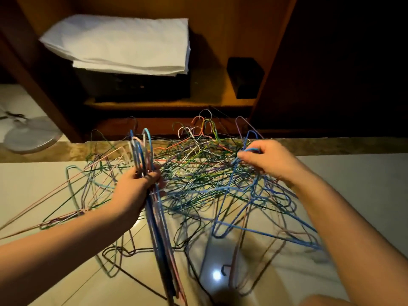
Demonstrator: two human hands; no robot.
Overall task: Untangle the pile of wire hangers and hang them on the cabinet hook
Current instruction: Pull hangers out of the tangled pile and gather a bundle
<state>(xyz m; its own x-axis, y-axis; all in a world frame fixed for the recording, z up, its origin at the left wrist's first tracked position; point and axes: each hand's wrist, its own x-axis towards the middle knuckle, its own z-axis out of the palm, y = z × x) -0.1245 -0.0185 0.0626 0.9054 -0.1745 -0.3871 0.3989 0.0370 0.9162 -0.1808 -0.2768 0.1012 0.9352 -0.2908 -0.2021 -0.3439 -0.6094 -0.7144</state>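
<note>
My left hand (138, 184) is closed tight around a bunch of hangers (142, 151). I hold them at the necks, so their hooks stick up above my fist and their long parts hang down toward me, all lined up together. They are blue, pink and white.

My right hand (268, 159) is out over the far right side of the pile (198, 171). My thumb and first fingers pinch the top of a blue hanger (222, 205) - its wire runs down from my fingers and toward me, across the other hangers. I cannot tell if it is free or caught in the rest.

The pile lies on the shiny pale floor (44, 177), between my two arms and just in front of the cabinet (220, 29). It is a big messy knot of thin wires - green, blue, purple, white and orange. Some hooks poke up at the back, close to the cabinet's bottom edge. A few loose hangers lie flat on the floor to the left and near me.

The cabinet is open and made of brown wood. On its shelf (209, 93) sits a dark box (132, 85) with a folded white cloth (119, 45) on top. A small black box (245, 78) stands to the right of it. A round grey stand (31, 138) rests on the floor at the far left.
</note>
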